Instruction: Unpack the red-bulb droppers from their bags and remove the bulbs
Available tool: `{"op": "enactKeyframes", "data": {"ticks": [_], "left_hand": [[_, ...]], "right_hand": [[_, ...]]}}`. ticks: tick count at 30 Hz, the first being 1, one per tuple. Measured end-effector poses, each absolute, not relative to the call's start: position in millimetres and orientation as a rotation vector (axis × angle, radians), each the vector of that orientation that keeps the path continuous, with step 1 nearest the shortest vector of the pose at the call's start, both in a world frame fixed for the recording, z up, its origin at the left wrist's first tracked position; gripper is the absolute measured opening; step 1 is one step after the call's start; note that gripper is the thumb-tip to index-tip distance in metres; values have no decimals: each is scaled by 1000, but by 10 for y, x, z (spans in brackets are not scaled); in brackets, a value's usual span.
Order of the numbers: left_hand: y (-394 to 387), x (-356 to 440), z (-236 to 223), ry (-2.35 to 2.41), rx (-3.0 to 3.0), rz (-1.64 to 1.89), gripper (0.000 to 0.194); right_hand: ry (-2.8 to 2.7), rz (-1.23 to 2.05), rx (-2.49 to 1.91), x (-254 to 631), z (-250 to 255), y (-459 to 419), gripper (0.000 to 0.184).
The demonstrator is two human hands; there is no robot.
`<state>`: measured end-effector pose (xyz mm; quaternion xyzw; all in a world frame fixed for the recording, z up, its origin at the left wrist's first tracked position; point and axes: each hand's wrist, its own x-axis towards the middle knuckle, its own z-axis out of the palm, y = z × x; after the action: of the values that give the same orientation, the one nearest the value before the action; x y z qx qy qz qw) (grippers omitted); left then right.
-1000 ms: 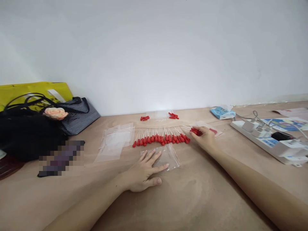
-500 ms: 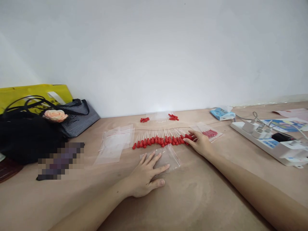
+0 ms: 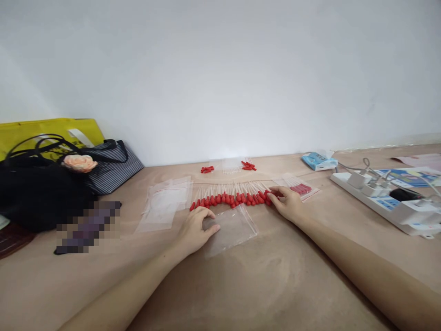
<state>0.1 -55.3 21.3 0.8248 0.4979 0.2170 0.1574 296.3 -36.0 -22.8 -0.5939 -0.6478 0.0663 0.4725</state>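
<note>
Many red-bulbed droppers (image 3: 225, 198) with thin clear stems lie side by side in a row, stems pointing to the wall. At the row's right end, my right hand (image 3: 287, 204) pinches a red bulb between thumb and fingertips; how many bulbs it holds is hard to see. My left hand (image 3: 198, 230) is open, fingers curved and thumb apart, at the left edge of a clear zip bag (image 3: 232, 230). That bag lies flat in front of the row. Beyond my right hand is another zip bag (image 3: 299, 188) with red-bulbed droppers in it.
Clear bags (image 3: 165, 202) are stacked to the left. Near the wall lie two small clusters of red bulbs, left (image 3: 207, 169) and right (image 3: 248, 165). A tissue pack (image 3: 319, 162) and a power strip (image 3: 382, 202) are on the right. Bags (image 3: 110, 168) stand at the left.
My left hand has lifted off the zip bag's middle and drawn left, its spread fingers now curved. My right hand stays at the row's right end, its fingertips drawn closer around the bulbs.
</note>
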Motion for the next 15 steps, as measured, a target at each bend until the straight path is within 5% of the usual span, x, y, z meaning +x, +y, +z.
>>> {"op": "enactKeyframes", "data": {"ticks": [15], "left_hand": [[-484, -84, 476, 1175, 2016, 405, 21]], "right_hand": [[-1473, 232, -1508, 3005, -229, -335, 23]]}}
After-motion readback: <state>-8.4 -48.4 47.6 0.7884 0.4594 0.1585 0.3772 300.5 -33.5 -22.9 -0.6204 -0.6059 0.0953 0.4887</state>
